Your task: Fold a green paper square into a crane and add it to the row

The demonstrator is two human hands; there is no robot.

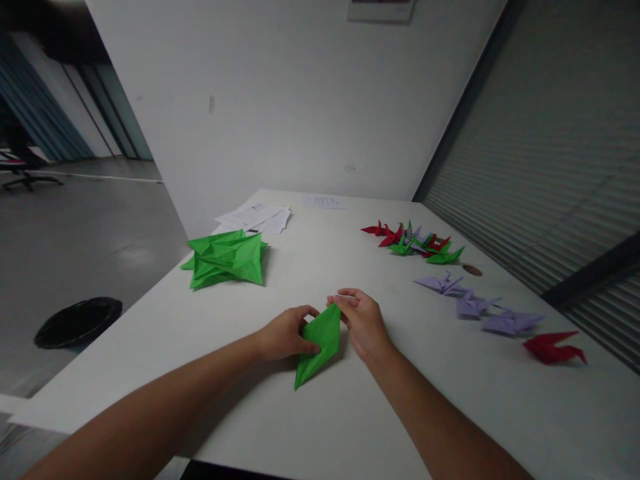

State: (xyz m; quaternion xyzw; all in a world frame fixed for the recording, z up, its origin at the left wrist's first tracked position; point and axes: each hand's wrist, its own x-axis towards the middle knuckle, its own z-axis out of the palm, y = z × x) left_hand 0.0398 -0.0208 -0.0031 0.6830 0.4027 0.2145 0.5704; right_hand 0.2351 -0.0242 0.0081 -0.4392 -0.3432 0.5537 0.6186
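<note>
Your folded green paper (327,330) lies between your two hands, over the near half of the white table (360,427). Its long axis slants from a far tip, up by your right fingers, to a near tip that points back toward you and to your left. Your left hand (284,335) grips its left side, thumb on top; your right hand (369,325) closes narrowly at the far tip, so it is the nearer hand to that point. The near table edge runs below the paper. The green paper stack (227,261) sits well apart, ahead-left; the purple cranes (511,323) and red crane (550,348) lie well to the right.
</note>
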